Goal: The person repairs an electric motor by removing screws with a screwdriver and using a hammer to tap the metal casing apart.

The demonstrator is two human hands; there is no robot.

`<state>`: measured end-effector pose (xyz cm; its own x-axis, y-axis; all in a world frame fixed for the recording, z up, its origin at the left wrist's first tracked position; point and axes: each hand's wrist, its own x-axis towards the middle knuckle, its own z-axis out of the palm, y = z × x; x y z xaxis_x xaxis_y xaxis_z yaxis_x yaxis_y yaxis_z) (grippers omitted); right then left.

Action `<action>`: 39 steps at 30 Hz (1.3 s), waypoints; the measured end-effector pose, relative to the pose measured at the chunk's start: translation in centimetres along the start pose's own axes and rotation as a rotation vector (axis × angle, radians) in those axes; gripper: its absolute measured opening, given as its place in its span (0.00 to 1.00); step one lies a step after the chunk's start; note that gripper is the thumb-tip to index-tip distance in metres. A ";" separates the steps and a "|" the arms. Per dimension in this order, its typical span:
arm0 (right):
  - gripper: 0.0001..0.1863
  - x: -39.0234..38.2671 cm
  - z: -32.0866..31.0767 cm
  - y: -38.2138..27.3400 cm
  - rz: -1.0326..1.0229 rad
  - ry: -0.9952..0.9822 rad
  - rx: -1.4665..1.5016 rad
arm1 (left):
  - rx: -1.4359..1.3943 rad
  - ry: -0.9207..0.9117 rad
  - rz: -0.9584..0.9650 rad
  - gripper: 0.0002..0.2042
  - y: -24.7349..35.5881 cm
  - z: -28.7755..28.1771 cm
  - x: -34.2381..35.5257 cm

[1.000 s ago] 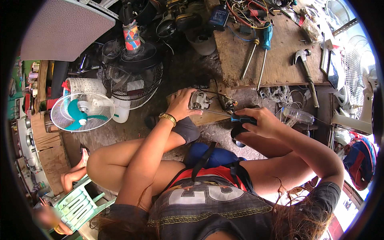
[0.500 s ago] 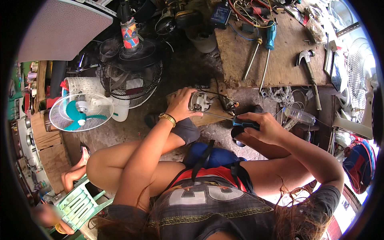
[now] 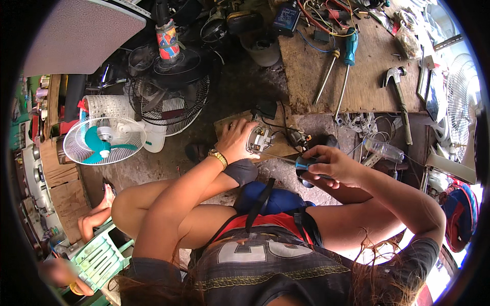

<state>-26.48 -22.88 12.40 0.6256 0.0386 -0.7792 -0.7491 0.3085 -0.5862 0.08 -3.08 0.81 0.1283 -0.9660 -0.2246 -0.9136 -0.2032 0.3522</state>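
My left hand (image 3: 236, 140) grips a metal motor (image 3: 261, 138) above a small wooden board (image 3: 226, 116), its fingers wrapped round the motor's left side. A dark box (image 3: 266, 108) and a wired part (image 3: 298, 137) lie on the board, with cables between them. My right hand (image 3: 329, 168) holds the blue-and-black handle of a screwdriver (image 3: 305, 164), whose thin shaft reaches leftward to the motor's lower edge; I cannot make out exactly where the tip sits.
A plywood bench (image 3: 377, 92) holds long screwdrivers (image 3: 350, 51), a hammer (image 3: 395, 76) and wires. At left are a teal-bladed fan (image 3: 93, 145) and a black fan (image 3: 168, 92). Another person (image 3: 94, 217) is beside a green chair (image 3: 99, 257). A plastic bottle (image 3: 385, 150) is at right.
My left hand and the motor have moved slightly down and to the right. My right hand with the screwdriver is a little lower, its fingers shifted on the handle.
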 end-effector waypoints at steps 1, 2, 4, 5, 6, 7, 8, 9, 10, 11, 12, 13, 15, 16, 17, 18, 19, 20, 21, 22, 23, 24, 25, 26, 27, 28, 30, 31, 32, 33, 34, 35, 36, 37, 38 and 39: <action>0.24 0.2 0.5 0.2 0.044 -0.023 0.101 | -0.006 -0.033 -0.025 0.49 0.1 0.3 0.0; 0.24 0.3 0.8 0.4 0.087 -0.046 0.203 | -0.001 -0.020 -0.001 0.48 0.0 0.5 0.1; 0.24 0.8 1.1 0.5 0.065 -0.018 0.152 | 0.010 0.005 0.043 0.46 -0.6 0.4 0.1; 0.24 1.1 1.4 0.5 0.053 -0.006 0.126 | 0.017 0.016 0.063 0.46 -0.9 0.5 0.2; 0.22 0.9 2.1 0.4 0.046 0.035 0.084 | 0.010 0.013 0.064 0.45 -1.0 0.6 0.2; 0.20 0.8 2.7 0.5 0.012 0.039 0.069 | 0.007 0.010 0.062 0.45 -1.2 0.3 0.2; 0.19 0.9 3.1 1.0 -0.037 0.049 0.086 | 0.004 0.006 0.059 0.45 -1.3 0.2 0.2; 0.19 1.1 3.2 1.7 -0.085 0.059 0.103 | -0.002 0.010 0.069 0.45 -1.4 0.3 0.3; 0.19 1.5 3.5 2.7 -0.153 0.071 0.052 | -0.004 0.009 0.079 0.45 -1.6 0.5 0.3; 0.19 1.9 3.7 3.6 -0.218 0.090 -0.003 | -0.012 0.013 0.095 0.45 -1.6 0.6 0.5; 0.19 2.0 3.6 4.5 -0.283 0.111 -0.057 | -0.035 0.015 0.092 0.44 -1.6 0.7 0.4; 0.19 1.8 3.3 4.4 -0.376 0.163 -0.252 | -0.036 0.010 0.088 0.44 -1.6 0.6 0.3; 0.19 1.5 2.7 4.3 -0.556 0.270 -0.644 | -0.042 -0.001 0.083 0.45 -1.5 0.7 0.5; 0.20 1.4 1.6 2.6 -0.532 0.248 -0.953 | -0.040 -0.005 0.075 0.46 -1.4 0.7 0.8; 0.20 1.1 0.8 0.5 -0.499 0.219 -1.255 | -0.037 -0.016 0.065 0.47 -1.4 0.6 0.8; 0.19 0.8 0.9 -0.5 -0.516 0.237 -1.263 | -0.021 -0.014 0.054 0.48 -1.5 0.2 0.9; 0.20 0.9 1.1 -1.3 -0.580 0.269 -1.228 | -0.018 -0.008 0.042 0.48 -1.9 0.0 0.9; 0.20 0.7 1.6 -1.5 -0.623 0.303 -1.191 | -0.029 -0.008 0.042 0.49 -1.9 0.2 0.8; 0.20 0.5 1.9 -1.3 -0.667 0.335 -1.154 | -0.041 -0.007 0.042 0.49 -1.9 0.3 0.8; 0.22 0.8 2.2 -0.6 -0.807 0.316 -1.013 | -0.020 -0.080 0.002 0.50 -1.4 0.3 0.3; 0.23 0.6 1.9 -0.2 -0.649 0.265 -0.668 | -0.048 -0.042 0.023 0.47 -1.2 0.1 0.3; 0.24 0.4 1.5 -0.1 -0.491 0.205 -0.323 | -0.041 -0.014 0.021 0.47 -1.5 -0.3 1.2; 0.25 0.2 1.6 0.5 -0.309 0.126 0.031 | -0.049 -0.008 0.011 0.46 -1.3 -0.2 1.3; 0.28 0.2 1.5 0.9 -0.174 0.064 0.335 | -0.046 -0.008 0.016 0.46 -1.1 -0.3 1.3; 0.28 0.1 1.7 1.4 -0.097 0.026 0.372 | -0.043 -0.007 0.019 0.46 -1.1 -0.5 1.2; 0.28 0.2 1.9 1.6 -0.015 -0.013 0.406 | -0.043 -0.007 0.021 0.46 -1.1 -0.5 1.2; 0.27 0.4 2.6 1.2 0.074 0.012 0.421 | -0.033 0.005 0.039 0.45 -1.3 -0.6 1.4; 0.27 0.5 2.5 1.3 0.084 0.018 0.423 | -0.033 0.005 0.043 0.45 -1.3 -0.6 1.5; 0.26 0.7 2.4 1.3 0.093 0.023 0.424 | -0.037 -0.005 0.043 0.45 -1.3 -0.5 1.5; 0.26 0.8 2.3 1.2 0.102 0.028 0.423 | -0.039 -0.014 0.042 0.44 -1.3 -0.5 1.5; 0.25 0.2 2.8 0.6 0.157 0.059 0.379 | -0.045 -0.024 0.038 0.44 -1.3 -0.5 1.5; 0.25 0.4 2.8 0.9 0.144 0.045 0.379 | -0.046 -0.010 0.050 0.43 -1.4 -0.5 1.6; 0.25 0.5 2.6 0.9 0.143 0.031 0.419 | -0.046 0.005 0.062 0.43 -1.5 -0.5 1.8; 0.25 0.5 2.4 0.8 0.144 0.017 0.459 | -0.048 0.019 0.074 0.42 -1.4 -0.6 1.8; 0.25 0.4 2.2 0.5 0.160 0.018 0.475 | -0.075 -0.011 0.064 0.42 -1.4 -0.6 2.0; 0.25 0.3 2.0 0.2 0.178 0.019 0.491 | -0.088 -0.026 0.057 0.42 -1.2 -0.6 2.1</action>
<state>-26.01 -20.91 12.52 0.4903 0.1148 -0.8640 -0.6502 0.7083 -0.2748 1.71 -4.98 0.42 0.0664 -0.9721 -0.2249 -0.8813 -0.1628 0.4435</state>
